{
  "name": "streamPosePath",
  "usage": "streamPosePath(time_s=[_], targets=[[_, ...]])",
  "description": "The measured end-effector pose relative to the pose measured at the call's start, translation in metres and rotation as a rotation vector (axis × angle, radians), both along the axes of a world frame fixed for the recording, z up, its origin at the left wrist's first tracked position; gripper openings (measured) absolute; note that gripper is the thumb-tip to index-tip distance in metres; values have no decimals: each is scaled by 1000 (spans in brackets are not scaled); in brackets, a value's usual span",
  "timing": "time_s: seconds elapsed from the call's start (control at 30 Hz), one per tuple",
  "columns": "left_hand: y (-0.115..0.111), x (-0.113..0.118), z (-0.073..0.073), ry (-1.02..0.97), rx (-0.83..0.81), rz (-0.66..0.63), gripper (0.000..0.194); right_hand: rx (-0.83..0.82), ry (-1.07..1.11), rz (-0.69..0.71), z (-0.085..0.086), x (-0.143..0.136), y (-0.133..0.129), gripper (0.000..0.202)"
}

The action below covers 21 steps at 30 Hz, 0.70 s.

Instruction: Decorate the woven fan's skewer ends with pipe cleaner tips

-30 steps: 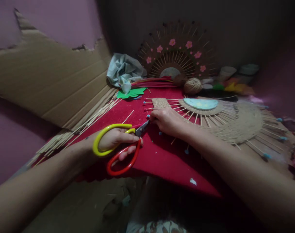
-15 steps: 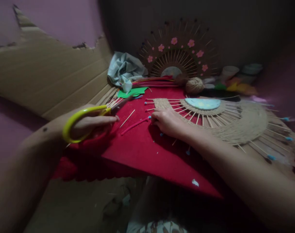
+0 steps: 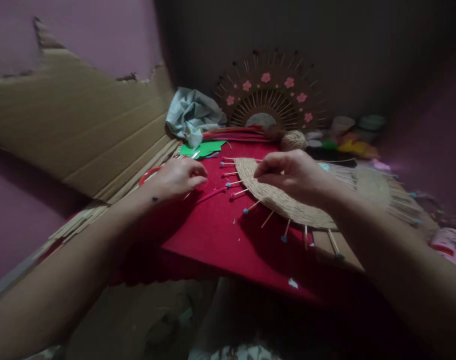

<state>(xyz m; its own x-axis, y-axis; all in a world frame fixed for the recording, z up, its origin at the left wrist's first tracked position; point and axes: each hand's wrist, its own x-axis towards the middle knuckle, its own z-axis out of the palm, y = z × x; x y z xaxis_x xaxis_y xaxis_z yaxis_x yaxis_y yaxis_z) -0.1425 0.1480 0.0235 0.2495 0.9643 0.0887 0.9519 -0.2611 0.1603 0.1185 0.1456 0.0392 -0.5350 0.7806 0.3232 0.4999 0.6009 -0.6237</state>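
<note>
My left hand is over the red cloth at the left, its bent fingers slightly apart with nothing visible in them. Behind it shows a red-orange loop, like a scissors handle. My right hand is above the woven fan, thumb and forefinger pinched together; whatever lies between them is too small to make out. The fan has tan cord woven over thin sticks tipped with blue and pink beads. My right hand and forearm hide much of it. A pink strip lies between the hands.
Green sheets, a crumpled grey-blue cloth and a ball of twine sit at the back. A flowered fan leans on the wall. Cardboard stands at left. The red cloth covers the table.
The yellow scissors on my left hand are out of sight, and that hand has moved right. My right hand has lifted off the fan's left edge and shifted right. The view has shifted slightly.
</note>
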Motion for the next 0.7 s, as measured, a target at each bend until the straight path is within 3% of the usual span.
streamPosePath(time_s=[0.13,0.2,0.27,0.37,0.47,0.57,0.7], targets=[[1,30,-21,-118,-72,-78,24,38,-100,-44,-10,18,-13,9],[3,34,-32,-132,-32,-82,17,67,-143,-64,-16,24,-18,10],[2,32,-34,-203,9,-82,12,82,-169,-64,-20,27,-21,11],[-11,32,-18,-405,-64,-101,13,63,-188,2,-22,30,-24,12],[-27,43,5,-548,-265,-247,15,37,-246,74,-23,29,-26,13],[-37,60,16,-469,-349,-460,14,89,-328,146,-29,27,-28,14],[-35,77,15,-276,-228,-620,14,193,-391,228,-39,25,-26,15]])
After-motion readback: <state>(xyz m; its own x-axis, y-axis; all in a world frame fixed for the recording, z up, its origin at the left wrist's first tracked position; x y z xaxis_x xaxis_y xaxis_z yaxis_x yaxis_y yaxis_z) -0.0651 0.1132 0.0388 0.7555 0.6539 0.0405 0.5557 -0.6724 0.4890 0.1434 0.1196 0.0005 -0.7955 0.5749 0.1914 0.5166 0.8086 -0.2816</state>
